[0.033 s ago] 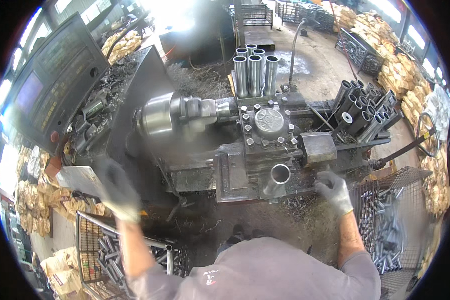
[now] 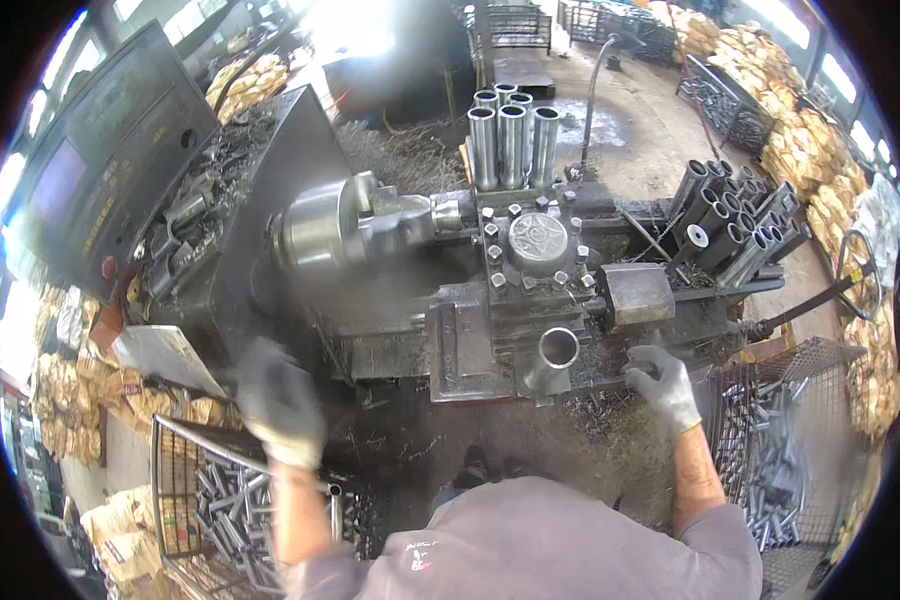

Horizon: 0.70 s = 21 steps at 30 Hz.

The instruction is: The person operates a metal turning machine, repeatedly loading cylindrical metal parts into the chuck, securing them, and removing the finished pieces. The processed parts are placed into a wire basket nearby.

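My left hand (image 2: 282,402), in a grey glove, is smeared by motion beside the lathe's left front, above a wire basket; its fingers are unclear. My gloved right hand (image 2: 664,386) hovers in front of the lathe bed's right part, fingers bent and apart from the thumb, nothing visible between them. Between the hands, a short metal tube (image 2: 550,372) stands upright at the carriage's front edge. Behind it is the square tool post (image 2: 538,240) ringed with bolts. The lathe chuck (image 2: 318,232) lies left of it, with blurred metal parts at its face.
Shiny tubes (image 2: 511,145) stand behind the tool post. Dark tubes (image 2: 715,215) are piled at the lathe's right end. Wire baskets of cut tubes flank me, one left (image 2: 162,490) and one right (image 2: 820,375). A control panel (image 2: 110,160) rises at the far left.
My left hand has swung right and a little toward me, away from the metal plate at the left. My right hand has barely moved.
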### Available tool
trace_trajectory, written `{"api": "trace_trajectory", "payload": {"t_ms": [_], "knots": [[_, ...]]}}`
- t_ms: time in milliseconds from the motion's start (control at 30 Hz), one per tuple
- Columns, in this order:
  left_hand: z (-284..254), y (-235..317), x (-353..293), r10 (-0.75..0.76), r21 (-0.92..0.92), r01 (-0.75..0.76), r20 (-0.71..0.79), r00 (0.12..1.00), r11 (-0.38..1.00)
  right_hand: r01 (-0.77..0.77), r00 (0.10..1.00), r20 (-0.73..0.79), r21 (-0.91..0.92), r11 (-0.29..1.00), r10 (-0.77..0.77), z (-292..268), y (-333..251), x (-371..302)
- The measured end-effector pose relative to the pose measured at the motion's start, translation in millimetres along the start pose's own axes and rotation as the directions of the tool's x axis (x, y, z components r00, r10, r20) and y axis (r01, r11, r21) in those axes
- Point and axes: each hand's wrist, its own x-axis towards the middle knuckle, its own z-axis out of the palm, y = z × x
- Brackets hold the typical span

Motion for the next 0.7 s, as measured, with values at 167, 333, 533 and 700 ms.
{"api": "trace_trajectory", "payload": {"t_ms": [167,333,533,700], "knots": [[2,34,-336,-0.266,0.240,0.123,0.773,0.575,0.963,0.087,0.959,0.249,0.200,0.976,-0.136,40,22,26],[-49,101,-385,-0.770,0.535,0.817,0.608,-0.194,0.216,0.446,0.830,0.401,-0.059,0.893,-0.388,82,-18,36],[-137,154,-436,-0.899,0.470,0.848,0.439,0.014,0.243,0.433,0.700,0.582,0.116,0.894,-0.414,184,-33,-30],[-256,231,-527,-0.965,0.320,0.929,0.119,-0.234,-0.186,0.544,0.218,0.927,0.144,0.826,-0.305,296,-59,-218]]}}
